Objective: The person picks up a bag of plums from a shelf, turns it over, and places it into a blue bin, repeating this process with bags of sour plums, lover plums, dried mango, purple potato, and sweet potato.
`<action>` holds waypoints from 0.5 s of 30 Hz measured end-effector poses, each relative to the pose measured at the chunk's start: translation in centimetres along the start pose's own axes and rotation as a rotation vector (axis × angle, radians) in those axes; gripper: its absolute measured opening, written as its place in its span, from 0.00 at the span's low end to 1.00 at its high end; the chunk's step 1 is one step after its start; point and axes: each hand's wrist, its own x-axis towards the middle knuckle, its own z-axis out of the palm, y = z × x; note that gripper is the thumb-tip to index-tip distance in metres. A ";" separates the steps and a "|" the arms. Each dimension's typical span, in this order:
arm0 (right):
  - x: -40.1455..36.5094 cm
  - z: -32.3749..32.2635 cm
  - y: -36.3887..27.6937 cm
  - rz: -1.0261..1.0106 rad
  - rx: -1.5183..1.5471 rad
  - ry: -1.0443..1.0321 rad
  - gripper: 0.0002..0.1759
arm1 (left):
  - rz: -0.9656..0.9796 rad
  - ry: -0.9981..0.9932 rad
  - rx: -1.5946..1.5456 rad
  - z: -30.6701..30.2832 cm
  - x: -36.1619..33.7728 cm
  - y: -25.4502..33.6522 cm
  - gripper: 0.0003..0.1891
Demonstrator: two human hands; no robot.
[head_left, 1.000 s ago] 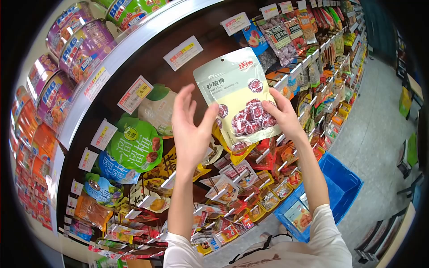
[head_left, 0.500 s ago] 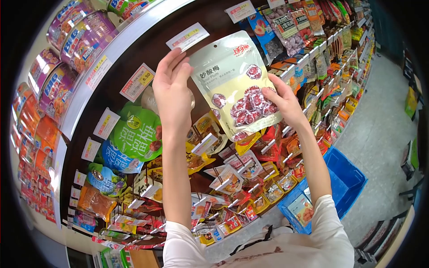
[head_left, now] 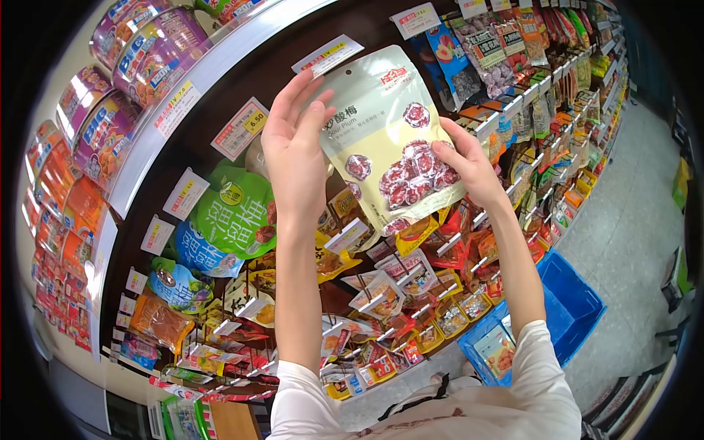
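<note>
- The sour plum pouch (head_left: 400,139) is held up in the air, in front of the rack of hanging snack packets and above the level of the blue basket (head_left: 568,304).
- Its printed front faces the wearer, with the lettering and the picture of wrapped plums in view.
- Its long axis runs from the top of the view down and a little to the right; the end with the small hang hole points up and leans left, and the bottom end points down and right.
- The hands differ: the right hand (head_left: 469,165) grasps the pouch by its right edge, thumb laid on the front.
- The left hand (head_left: 297,139) is released, palm open and fingers loosely bent, overlapping the pouch's upper left edge; whether it touches cannot be told.
- Just beyond the left hand is a price tag (head_left: 328,55) on the dark back panel.
- Left of the left forearm hangs a round green pouch (head_left: 238,213), with a blue pouch (head_left: 202,249) below it.
- Noodle tubs (head_left: 158,55) stand on the shelf at the upper left.
- The blue basket sits at the lower right, a snack packet (head_left: 495,352) lying in it.
</note>
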 end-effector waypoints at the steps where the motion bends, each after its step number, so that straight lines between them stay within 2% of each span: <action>1: 0.1 0.0 0.0 -0.012 -0.012 0.005 0.25 | -0.001 0.002 0.001 0.0 0.0 0.0 0.22; 15: 1.1 0.0 -1.1 -0.036 -0.024 -0.004 0.26 | 0.041 -0.035 -0.137 0.3 -0.1 -0.2 0.23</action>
